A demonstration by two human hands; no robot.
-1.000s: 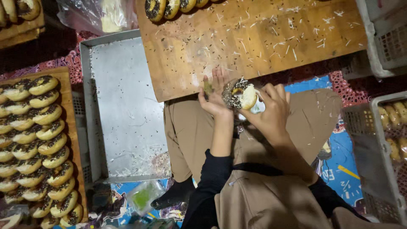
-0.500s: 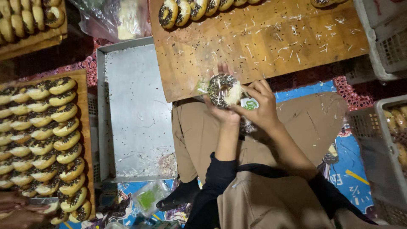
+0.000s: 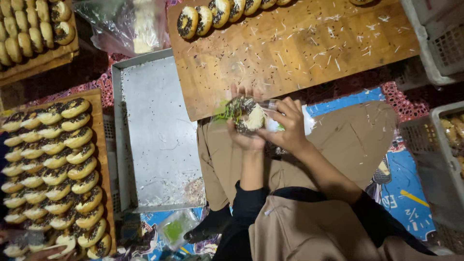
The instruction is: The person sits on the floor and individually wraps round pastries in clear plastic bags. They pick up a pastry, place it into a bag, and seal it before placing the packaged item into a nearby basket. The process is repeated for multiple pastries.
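Observation:
A doughnut (image 3: 245,115) topped with dark sprinkles and pale shreds sits in a clear plastic wrapper held in front of me, over my lap. My left hand (image 3: 242,137) cups it from below, fingers reaching up behind it. My right hand (image 3: 288,128) grips the wrapper's right side. Just beyond the hands lies a wooden board (image 3: 309,53) strewn with sprinkles, with a row of topped doughnuts (image 3: 220,13) along its far edge.
A metal tray (image 3: 154,130) lies to the left. Further left, a wooden board (image 3: 99,145) carries several rows of topped doughnuts. Another doughnut board (image 3: 43,55) sits top left. Plastic crates (image 3: 437,48) stand on the right. A plastic bag (image 3: 128,26) lies at the top.
The hands have lifted the wrapped doughnut slightly forward, toward the board's edge. The doughnut sits further inside the wrapper. The view has shifted a little.

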